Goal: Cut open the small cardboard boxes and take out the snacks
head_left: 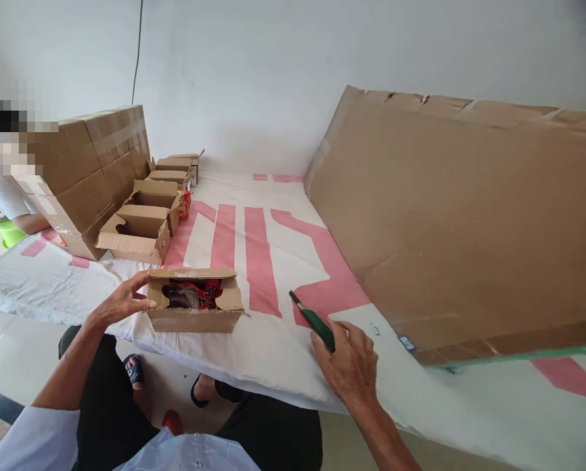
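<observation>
A small cardboard box [195, 320] stands near the front edge of the cloth-covered table, its top partly open. Inside lie red and dark printed packets [202, 294]. My left hand [121, 302] grips the left end of this box, thumb near the front rim and fingers at the back one. To the right, my right hand [352, 360] is closed around the green handle of a utility knife [317, 326]. The knife's dark tip points up and left, away from the box. Part of the handle is hidden under my fingers.
Open cardboard boxes [138, 239] stand in a row at the left, with a red packet [185, 205] beside them. Behind them are stacked cartons [97, 170]. A large cardboard carton [460, 229] fills the right side. Another person's arm [32, 222] shows at far left.
</observation>
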Tool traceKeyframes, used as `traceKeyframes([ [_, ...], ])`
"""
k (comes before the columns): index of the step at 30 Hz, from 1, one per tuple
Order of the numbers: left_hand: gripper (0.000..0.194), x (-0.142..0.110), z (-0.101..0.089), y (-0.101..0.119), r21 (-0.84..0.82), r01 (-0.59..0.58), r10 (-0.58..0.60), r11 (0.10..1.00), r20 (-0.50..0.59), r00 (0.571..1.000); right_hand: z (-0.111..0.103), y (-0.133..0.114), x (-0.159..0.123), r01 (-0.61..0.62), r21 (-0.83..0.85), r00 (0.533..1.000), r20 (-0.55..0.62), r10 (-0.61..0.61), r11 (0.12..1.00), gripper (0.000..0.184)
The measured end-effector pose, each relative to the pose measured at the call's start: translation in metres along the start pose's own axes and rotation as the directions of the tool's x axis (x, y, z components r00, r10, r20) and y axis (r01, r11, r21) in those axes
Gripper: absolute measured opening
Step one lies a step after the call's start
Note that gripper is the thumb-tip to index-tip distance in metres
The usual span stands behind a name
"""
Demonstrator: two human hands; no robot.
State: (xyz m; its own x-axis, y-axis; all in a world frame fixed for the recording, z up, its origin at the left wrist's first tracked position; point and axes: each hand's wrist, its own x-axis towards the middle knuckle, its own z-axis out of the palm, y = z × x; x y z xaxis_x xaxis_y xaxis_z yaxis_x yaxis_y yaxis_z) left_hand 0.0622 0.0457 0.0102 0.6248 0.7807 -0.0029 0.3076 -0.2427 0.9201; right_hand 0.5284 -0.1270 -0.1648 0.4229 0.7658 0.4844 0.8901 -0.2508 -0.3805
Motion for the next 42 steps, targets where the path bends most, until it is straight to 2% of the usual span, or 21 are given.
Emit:
traceKeyframes([
  [3, 0.089, -0.002, -0.004, -0.003, 0.035, 0.03, -0.032, 0.999, 0.056, 0.998, -0.007, -0.037, 0.013, 0.057, 0.248, 0.998, -0.033, -0.051, 0.967, 0.044],
  [7, 0.112, -0.004, -0.005, -0.007, 0.107, 0.065, -0.071, 0.992, 0.055, 0.996, -0.017, -0.102, 0.022, -0.007, 0.627, 0.979, 0.165, -0.124, 0.779, 0.04],
  [10, 0.124, -0.004, -0.005, -0.012, 0.137, 0.073, -0.078, 0.988, 0.03, 0.997, -0.021, -0.143, 0.022, -0.052, 0.751, 0.942, 0.256, -0.217, 0.659, 0.042],
  [12, 0.13, -0.004, -0.004, -0.014, 0.162, 0.064, -0.068, 0.985, 0.02, 0.997, -0.024, -0.159, 0.02, -0.079, 0.772, 0.932, 0.282, -0.228, 0.631, 0.045],
  [15, 0.134, -0.003, -0.004, -0.014, 0.185, 0.041, -0.045, 0.982, 0.013, 0.999, -0.028, -0.168, 0.019, -0.116, 0.756, 0.92, 0.327, -0.218, 0.645, 0.047],
  [18, 0.135, 0.001, -0.004, -0.012, 0.2, 0.024, -0.028, 0.98, 0.014, 1.0, -0.034, -0.168, 0.021, -0.126, 0.718, 0.901, 0.372, -0.225, 0.685, 0.047],
  [21, 0.135, 0.004, -0.003, -0.011, 0.215, -0.006, 0.001, 0.977, 0.023, 1.0, -0.038, -0.171, 0.028, -0.114, 0.668, 0.901, 0.381, -0.207, 0.736, 0.05],
  [25, 0.13, 0.006, 0.001, -0.007, 0.242, -0.034, 0.026, 0.97, 0.037, 0.999, -0.041, -0.182, 0.043, 0.032, 0.55, 0.911, 0.328, -0.251, 0.835, 0.054],
  [29, 0.124, 0.005, 0.005, -0.003, 0.286, -0.035, 0.029, 0.957, 0.027, 0.999, -0.044, -0.192, 0.057, 0.154, 0.393, 0.882, 0.358, -0.305, 0.907, 0.049],
  [36, 0.122, 0.006, 0.006, -0.003, 0.306, -0.054, 0.046, 0.95, 0.033, 0.998, -0.05, -0.208, 0.077, 0.207, 0.175, 0.86, 0.437, -0.264, 0.963, 0.036],
  [42, 0.128, 0.005, 0.005, 0.0, 0.358, -0.078, 0.067, 0.931, 0.043, 0.997, -0.056, -0.215, 0.092, 0.249, 0.077, 0.805, 0.538, -0.251, 0.965, 0.023],
])
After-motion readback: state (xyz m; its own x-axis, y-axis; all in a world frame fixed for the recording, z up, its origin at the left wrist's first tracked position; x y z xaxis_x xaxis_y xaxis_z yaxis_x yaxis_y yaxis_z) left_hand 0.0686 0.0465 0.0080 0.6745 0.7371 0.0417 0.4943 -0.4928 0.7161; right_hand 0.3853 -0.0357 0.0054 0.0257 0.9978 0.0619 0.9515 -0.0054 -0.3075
